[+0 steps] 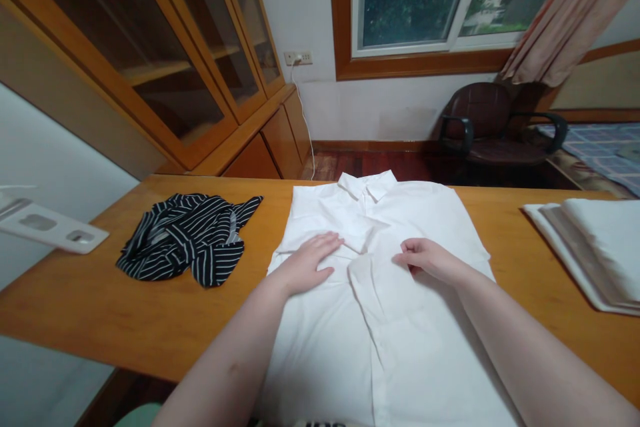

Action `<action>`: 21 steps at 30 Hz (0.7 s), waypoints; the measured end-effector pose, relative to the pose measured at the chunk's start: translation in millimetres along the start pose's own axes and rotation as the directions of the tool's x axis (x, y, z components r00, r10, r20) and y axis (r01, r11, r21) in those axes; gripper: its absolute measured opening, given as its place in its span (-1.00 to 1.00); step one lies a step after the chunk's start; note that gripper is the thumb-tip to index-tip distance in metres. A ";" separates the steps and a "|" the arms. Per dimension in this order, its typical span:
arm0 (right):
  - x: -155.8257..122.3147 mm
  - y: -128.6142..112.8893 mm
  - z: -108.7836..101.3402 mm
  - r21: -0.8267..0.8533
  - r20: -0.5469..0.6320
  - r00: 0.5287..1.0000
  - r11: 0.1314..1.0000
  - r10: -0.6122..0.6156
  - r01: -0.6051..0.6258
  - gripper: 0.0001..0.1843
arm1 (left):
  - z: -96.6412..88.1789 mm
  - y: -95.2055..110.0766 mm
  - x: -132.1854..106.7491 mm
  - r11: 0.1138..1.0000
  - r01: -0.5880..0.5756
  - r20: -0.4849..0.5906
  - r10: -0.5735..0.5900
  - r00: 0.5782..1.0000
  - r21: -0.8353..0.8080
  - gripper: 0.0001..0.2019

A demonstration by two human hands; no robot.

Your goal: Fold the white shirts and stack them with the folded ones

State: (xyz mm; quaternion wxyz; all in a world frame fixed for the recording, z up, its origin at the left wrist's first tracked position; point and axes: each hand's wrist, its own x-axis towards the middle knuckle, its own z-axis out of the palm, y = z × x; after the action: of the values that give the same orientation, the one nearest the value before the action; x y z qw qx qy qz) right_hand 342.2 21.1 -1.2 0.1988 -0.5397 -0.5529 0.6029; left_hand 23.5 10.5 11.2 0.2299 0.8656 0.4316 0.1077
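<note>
A white collared shirt (420,347) lies front up on the table, its collar (367,187) at the far edge and its body running toward me. Creases cross its left chest, and the front placket (367,287) is rumpled and partly folded over in the middle. My left hand (310,263) rests flat on the shirt's left side, fingers stretched out. To the right of the placket, my right hand (425,259) is closed just over the cloth, thumb and fingers drawn together. Whether anything is inside those fingers is hidden.
A crumpled black-and-white striped garment (185,240) lies on the wooden table (215,320) at left, near a white plastic piece (55,227). Folded white cloths (595,253) are stacked at right. Beyond stand a glass-door cabinet (250,127) and a dark armchair (480,120).
</note>
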 end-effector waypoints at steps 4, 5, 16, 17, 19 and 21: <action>-4.9 -1.9 1.7 0.082 -0.055 0.998 0.997 -0.011 0.015 -0.55 | -12.0 -27.7 -1.7 0.871 0.471 -0.317 -0.411 0.855 0.140 -0.54; -5.2 -1.7 1.6 0.122 -0.094 0.995 0.992 -0.016 0.028 -0.57 | -14.9 -33.4 -1.8 0.796 0.588 -0.392 -0.499 0.773 0.145 -0.54; -0.6 0.4 -4.1 -0.204 -0.376 0.925 0.979 -0.051 -0.030 -0.64 | -25.4 -51.5 -3.3 0.565 0.814 -0.338 -0.745 0.575 0.137 -0.70; -1.4 -0.1 -8.7 -0.287 -0.368 0.928 0.956 -0.054 -0.059 -0.64 | -25.5 -53.4 -3.3 0.560 0.819 -0.338 -0.751 0.566 0.128 -0.70; -3.3 0.4 -21.7 -0.413 -0.340 0.940 0.901 -0.017 -0.133 -0.65 | -26.1 -58.7 -3.7 0.545 0.831 -0.329 -0.768 0.549 0.112 -0.70; -4.7 3.1 -37.3 -0.479 -0.316 0.947 0.853 0.051 -0.206 -0.66 | -26.8 -64.8 -4.4 0.538 0.836 -0.307 -0.783 0.542 0.103 -0.72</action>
State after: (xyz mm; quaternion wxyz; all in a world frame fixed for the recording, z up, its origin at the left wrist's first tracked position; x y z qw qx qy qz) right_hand 377.3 33.1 5.3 0.0884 -0.6918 -0.6184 0.3621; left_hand -34.7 49.0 2.8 0.0984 0.5673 0.8170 0.0327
